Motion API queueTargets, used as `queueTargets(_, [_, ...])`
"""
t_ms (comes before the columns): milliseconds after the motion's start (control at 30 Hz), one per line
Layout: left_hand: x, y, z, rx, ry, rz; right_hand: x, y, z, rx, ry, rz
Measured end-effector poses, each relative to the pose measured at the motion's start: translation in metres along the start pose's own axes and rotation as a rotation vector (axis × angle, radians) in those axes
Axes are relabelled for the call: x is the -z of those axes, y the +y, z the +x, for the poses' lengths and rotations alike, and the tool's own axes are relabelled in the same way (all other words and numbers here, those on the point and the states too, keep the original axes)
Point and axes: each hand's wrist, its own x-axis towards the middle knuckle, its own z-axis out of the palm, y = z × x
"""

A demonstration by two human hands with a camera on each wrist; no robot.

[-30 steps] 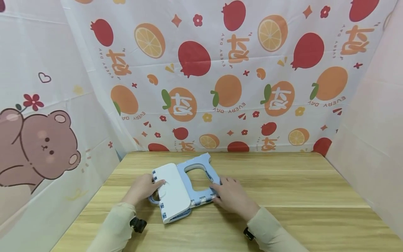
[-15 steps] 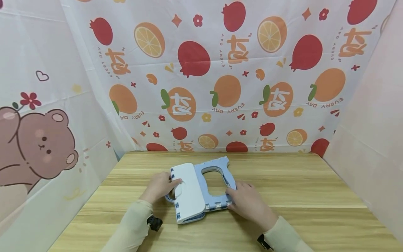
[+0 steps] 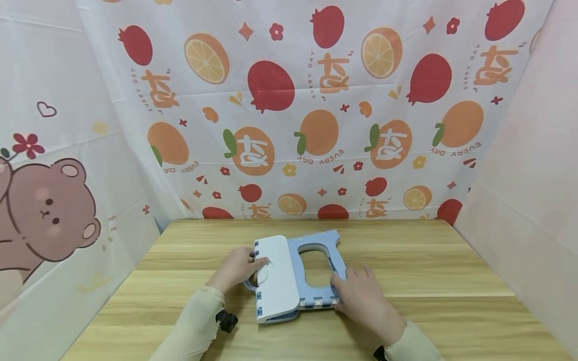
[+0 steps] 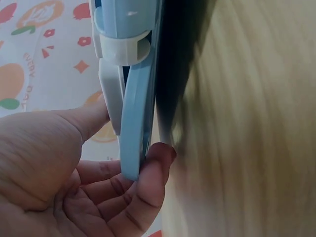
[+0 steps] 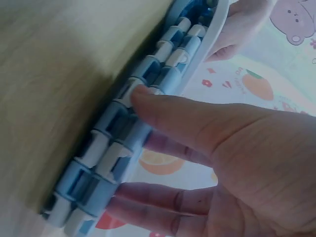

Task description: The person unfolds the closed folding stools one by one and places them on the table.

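Note:
A folding step stool [image 3: 277,278], collapsed flat, lies low over the table with a white panel at left and a light-blue frame with a large opening at right. My left hand [image 3: 237,268] grips its left edge, thumb on the white panel. In the left wrist view, the fingers of that hand [image 4: 44,163] curl below a blue loop handle [image 4: 136,123]. My right hand [image 3: 363,298] holds the lower right corner of the blue frame. The right wrist view shows the right thumb [image 5: 168,111] on the hinged edge [image 5: 111,133], fingers at the far side.
The wood-grain table [image 3: 429,281] extends around the stool on all sides. A fruit-print cloth [image 3: 289,115] hangs along its back edge. Plain and bear-print cloths [image 3: 49,205] enclose the sides.
Both hands have moved the stool to the right across the table, mostly in the first half second. The head view has turned slightly right. Both hands keep their grip.

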Motion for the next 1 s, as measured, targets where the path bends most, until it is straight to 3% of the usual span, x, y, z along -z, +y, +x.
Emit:
queueTargets(200, [-0.005, -0.002, -0.001, -0.039, -0.028, -0.041, 0.008, 0.002, -0.002, -0.047, -0.081, -0.002])
queueTargets(500, [-0.002, 0.008, -0.010, -0.009, -0.089, -0.092, 0.019, 0.015, 0.001, -0.110, -0.181, 0.076])
queueTargets(667, [-0.001, 0.011, -0.012, 0.022, -0.127, -0.115, 0.021, 0.018, 0.001, -0.107, -0.190, 0.113])
queueTargets(1000, [-0.006, 0.000, -0.005, 0.023, -0.171, -0.179, 0.019, 0.019, 0.000, -0.081, -0.173, 0.119])
